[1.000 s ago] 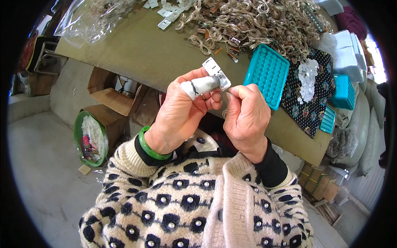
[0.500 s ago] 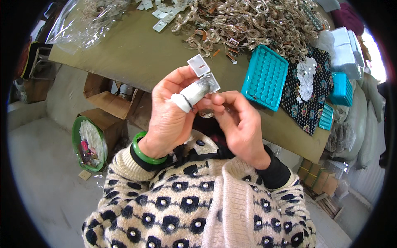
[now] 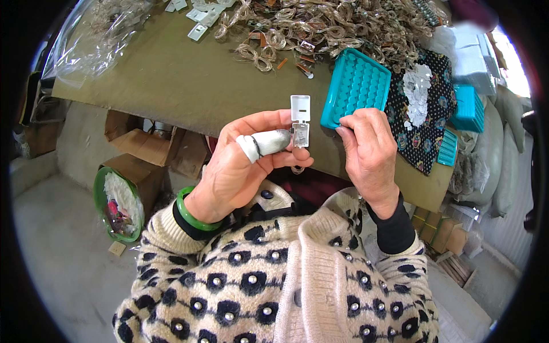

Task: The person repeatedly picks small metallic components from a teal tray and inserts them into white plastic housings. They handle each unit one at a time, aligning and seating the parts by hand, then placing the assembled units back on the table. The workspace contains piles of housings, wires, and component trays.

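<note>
Looking down from the head view, the left hand (image 3: pixel 237 171) pinches a small white hinged case (image 3: pixel 300 123) between its bandaged thumb (image 3: pixel 264 143) and the fingers curled behind it, so that grip is clamped on the case. The case stands open with its long axis running near to far: the lid points away from the person toward the table, and the lower half sits against the thumb tip. It lies at the right end of the left hand's grip, in the gap between the two hands.

The right hand (image 3: pixel 369 151) is just to the right of the case, apart from it, with its fingers curled loosely together and their tips resting at the near edge of a teal dimpled tray (image 3: pixel 354 86). Whether something tiny is held in those fingertips cannot be told. Of the two hands, the left has the case; the right is the nearer free one, a short way to its right.

Farther off on the olive table (image 3: pixel 171 74) lies a heap of tangled wire loops (image 3: pixel 320 26), with a dark patterned cloth (image 3: pixel 423 108) to the right of the tray.
</note>
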Motion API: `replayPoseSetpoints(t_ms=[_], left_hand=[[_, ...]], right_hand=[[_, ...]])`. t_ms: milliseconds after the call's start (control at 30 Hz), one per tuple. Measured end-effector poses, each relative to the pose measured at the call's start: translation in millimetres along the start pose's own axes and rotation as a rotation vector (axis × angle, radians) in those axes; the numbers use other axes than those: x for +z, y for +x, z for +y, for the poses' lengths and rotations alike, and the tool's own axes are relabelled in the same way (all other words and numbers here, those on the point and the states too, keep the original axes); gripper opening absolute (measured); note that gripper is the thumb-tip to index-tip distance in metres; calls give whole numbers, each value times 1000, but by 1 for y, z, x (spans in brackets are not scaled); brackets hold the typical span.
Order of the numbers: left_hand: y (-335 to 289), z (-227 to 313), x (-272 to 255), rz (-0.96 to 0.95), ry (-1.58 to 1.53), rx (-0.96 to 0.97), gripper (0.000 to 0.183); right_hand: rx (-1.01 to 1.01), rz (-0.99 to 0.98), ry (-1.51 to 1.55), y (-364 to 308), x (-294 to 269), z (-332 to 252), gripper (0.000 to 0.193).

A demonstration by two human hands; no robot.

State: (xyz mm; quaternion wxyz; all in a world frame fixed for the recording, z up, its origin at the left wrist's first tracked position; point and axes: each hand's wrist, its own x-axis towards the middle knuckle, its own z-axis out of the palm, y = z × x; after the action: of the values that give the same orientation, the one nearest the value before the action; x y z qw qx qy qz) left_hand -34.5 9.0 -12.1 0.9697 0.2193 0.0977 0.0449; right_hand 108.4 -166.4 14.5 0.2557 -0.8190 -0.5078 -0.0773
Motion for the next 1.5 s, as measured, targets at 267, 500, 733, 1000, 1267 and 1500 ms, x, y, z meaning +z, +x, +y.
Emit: replayPoseSetpoints(t_ms=[267,500,733,1000,1267,1500], left_hand=[[9,-4,13,134,154,-24,30],[12,-8,17,108,222,-41,21],[22,-10,21,46,163,34,24],[31,-17,41,172,338,23,35],[27,-22,39,170,347,49,34],[30,-17,28,227,292,0,27]], right_hand=[[319,24,452,3,-13,4,9],[651,-49,1189,3,-25,8,15],[455,-10,906,0,-22,-6,10],[14,189,493,7,-10,-12,16],[-128,172,126,6,-5,-13,20],[-90,182,220,3,-14,-3,27]])
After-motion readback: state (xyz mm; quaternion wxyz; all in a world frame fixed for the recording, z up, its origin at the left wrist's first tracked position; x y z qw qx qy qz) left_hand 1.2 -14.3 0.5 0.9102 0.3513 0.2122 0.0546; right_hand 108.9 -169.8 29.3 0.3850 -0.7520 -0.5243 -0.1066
